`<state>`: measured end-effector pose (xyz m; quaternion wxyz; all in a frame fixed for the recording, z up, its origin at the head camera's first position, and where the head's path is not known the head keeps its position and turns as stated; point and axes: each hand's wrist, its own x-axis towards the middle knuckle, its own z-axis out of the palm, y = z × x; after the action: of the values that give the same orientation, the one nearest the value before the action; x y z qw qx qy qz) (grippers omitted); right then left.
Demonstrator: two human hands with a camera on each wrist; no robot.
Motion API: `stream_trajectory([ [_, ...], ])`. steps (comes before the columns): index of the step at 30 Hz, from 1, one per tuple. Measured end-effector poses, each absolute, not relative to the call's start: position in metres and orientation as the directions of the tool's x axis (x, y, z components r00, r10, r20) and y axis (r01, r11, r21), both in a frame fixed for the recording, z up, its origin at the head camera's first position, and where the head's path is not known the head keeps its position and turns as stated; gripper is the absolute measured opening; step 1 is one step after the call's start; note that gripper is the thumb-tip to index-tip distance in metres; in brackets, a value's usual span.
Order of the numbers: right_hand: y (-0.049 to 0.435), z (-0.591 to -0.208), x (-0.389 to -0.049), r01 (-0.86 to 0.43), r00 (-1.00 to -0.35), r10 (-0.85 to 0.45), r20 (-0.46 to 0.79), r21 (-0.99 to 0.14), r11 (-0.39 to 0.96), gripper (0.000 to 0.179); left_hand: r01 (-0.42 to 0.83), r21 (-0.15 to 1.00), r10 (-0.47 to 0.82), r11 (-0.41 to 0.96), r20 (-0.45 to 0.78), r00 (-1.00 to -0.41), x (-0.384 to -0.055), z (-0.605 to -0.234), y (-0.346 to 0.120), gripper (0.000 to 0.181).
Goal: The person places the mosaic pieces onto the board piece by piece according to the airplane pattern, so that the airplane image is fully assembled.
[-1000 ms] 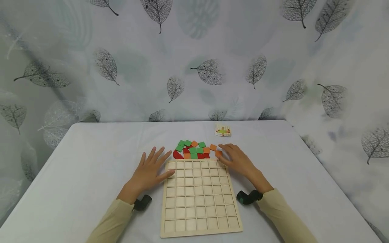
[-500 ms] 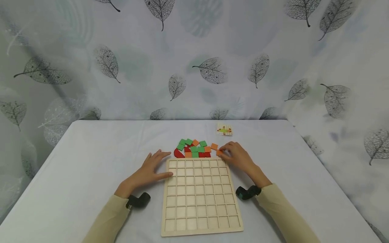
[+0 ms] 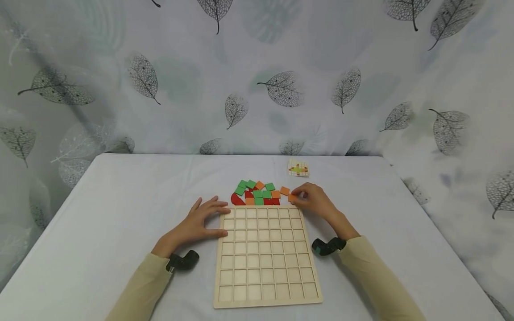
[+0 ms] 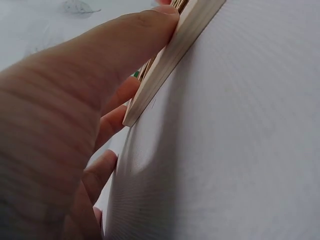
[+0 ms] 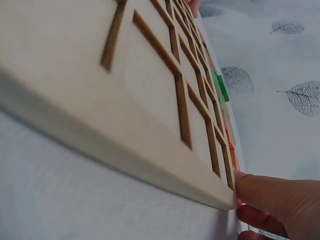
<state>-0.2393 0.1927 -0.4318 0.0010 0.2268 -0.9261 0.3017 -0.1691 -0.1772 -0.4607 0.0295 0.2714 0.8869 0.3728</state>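
A pale wooden grid board (image 3: pixel 268 303) lies flat on the white table. My left hand (image 3: pixel 192 226) rests at its upper left corner, fingers spread and gently bent, the thumb on the left rim in the left wrist view. Just past the board's upper right corner, my right hand (image 3: pixel 317 204) pinches a square orange tile (image 3: pixel 291 197) between thumb and fingertips, partly covering it. A second orange tile (image 3: pixel 284 191) lies right beside those fingertips. Along the board's far edge spreads a loose group of red, orange and green tiles (image 3: pixel 258 194), some overlapping; one red piece (image 3: pixel 237 199) has a rounded side.
A small picture card (image 3: pixel 298 168) with a coloured grid pattern lies near the table's far edge. Behind the table (image 3: pixel 100 200) hangs a leaf-printed cloth (image 3: pixel 257 120). Each wrist wears a black camera, the left one (image 3: pixel 184 260) beside the board.
My right fingers have drawn in from loosely spread to pinching the orange tile. The left fingers, wide apart before, have bent and come onto the board's corner. The head view has tilted slightly.
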Motion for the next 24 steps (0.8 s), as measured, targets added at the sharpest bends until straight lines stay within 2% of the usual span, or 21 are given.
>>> stream_trajectory([
  [9,0.196,-0.437,-0.238,-0.404,-0.906,-0.394,0.156,-0.599,0.691,0.024,0.474,0.677,0.507,0.563,0.170,-0.845,-0.168,-0.458,-0.177,0.054],
  [24,0.201,-0.443,-0.229,-0.327,-0.942,-0.292,0.167,-0.661,0.676,0.027,0.442,0.683,0.499,0.582,0.129,-0.857,-0.167,-0.457,-0.176,0.054],
])
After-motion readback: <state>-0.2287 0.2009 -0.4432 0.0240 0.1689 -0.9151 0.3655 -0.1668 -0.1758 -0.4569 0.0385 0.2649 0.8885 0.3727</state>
